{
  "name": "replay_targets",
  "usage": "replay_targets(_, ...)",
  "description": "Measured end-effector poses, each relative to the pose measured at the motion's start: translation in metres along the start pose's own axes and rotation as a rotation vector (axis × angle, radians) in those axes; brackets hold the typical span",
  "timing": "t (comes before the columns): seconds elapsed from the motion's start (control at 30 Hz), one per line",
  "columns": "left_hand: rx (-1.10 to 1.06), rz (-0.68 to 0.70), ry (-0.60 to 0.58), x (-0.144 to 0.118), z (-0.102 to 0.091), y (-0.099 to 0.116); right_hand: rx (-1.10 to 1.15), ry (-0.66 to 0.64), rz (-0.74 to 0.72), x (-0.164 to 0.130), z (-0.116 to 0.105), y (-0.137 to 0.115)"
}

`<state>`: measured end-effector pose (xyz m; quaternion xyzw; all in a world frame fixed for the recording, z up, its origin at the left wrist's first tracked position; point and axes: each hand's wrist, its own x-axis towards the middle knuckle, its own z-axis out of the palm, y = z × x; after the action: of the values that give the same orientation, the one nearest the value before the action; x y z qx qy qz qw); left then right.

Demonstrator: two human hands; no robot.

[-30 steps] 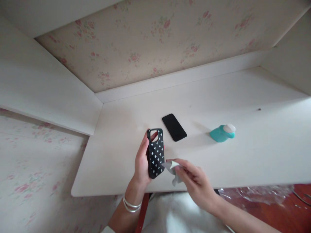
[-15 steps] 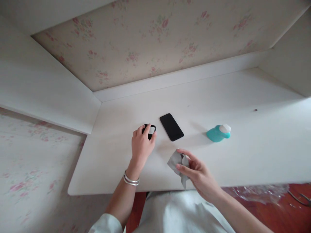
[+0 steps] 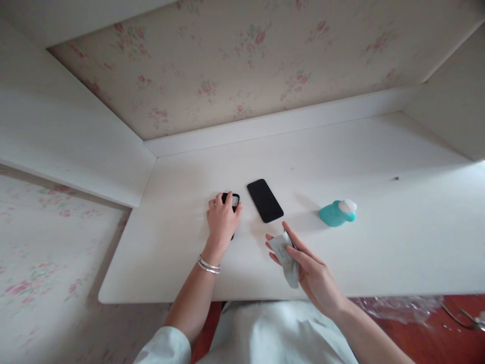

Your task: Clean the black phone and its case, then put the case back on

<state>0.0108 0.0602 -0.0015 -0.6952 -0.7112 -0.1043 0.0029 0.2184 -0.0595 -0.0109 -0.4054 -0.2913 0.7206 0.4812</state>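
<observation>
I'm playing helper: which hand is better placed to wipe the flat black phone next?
Probably the right hand: it holds thin grey cloth near the phone; the left hand touches a black phone case.

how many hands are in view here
2. The left hand is on the black phone case, covering most of it; the right hand holds a grey cloth, on the near side of the phone. No other hands show.
</observation>
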Motion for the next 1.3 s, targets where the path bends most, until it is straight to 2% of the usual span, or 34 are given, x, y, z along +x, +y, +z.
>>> replay_targets(0.1, -0.003, 0.003, 0.012, 0.000, 0.002, 0.000, -0.045, 0.016, 0.000, 0.001, 0.000, 0.001)
replay_targets(0.17, -0.033, 0.015, 0.062, 0.000, 0.001, 0.001, -0.078, 0.042, 0.015, 0.001, 0.003, -0.003)
replay_targets(0.27, -0.238, 0.117, 0.164, -0.009, -0.007, 0.006, -0.075, 0.102, 0.050, 0.001, 0.009, -0.009)
replay_targets(0.3, -0.357, 0.173, 0.155, -0.015, -0.012, 0.009, -0.061, 0.117, 0.057, 0.002, 0.010, -0.009)
replay_targets(0.37, -0.616, 0.251, 0.036, -0.032, -0.022, 0.017, -0.028, 0.132, 0.061, 0.003, 0.011, -0.009)
replay_targets(0.43, -0.830, 0.254, -0.183, -0.051, -0.031, 0.026, 0.008, 0.126, 0.077, 0.005, 0.011, -0.006)
replay_targets(0.5, -0.968, 0.228, -0.342, -0.066, -0.035, 0.033, 0.042, 0.101, 0.101, 0.007, 0.011, -0.002)
replay_targets(0.6, -1.069, 0.161, -0.396, -0.076, -0.033, 0.037, 0.051, 0.084, 0.110, 0.008, 0.015, 0.000)
replay_targets(0.77, -1.100, 0.125, -0.341, -0.073, -0.029, 0.029, 0.072, 0.111, 0.155, 0.009, 0.026, -0.007)
replay_targets(0.83, -1.143, 0.086, -0.356, -0.071, -0.030, 0.026, 0.027, 0.139, 0.134, 0.010, 0.027, -0.009)
replay_targets(0.93, -1.199, 0.019, -0.422, -0.070, -0.032, 0.025, -0.092, 0.177, 0.070, 0.010, 0.023, -0.007)
replay_targets(1.07, -1.227, -0.043, -0.544, -0.070, -0.031, 0.024, -0.359, 0.252, -0.039, 0.013, 0.012, -0.004)
replay_targets(1.2, -1.263, -0.080, -0.678, -0.070, -0.031, 0.021, -0.501, 0.196, -0.177, 0.014, 0.005, -0.006)
replay_targets(1.3, -1.224, -0.086, -0.724, -0.068, -0.032, 0.017, -0.639, 0.150, -0.240, 0.014, 0.004, -0.008)
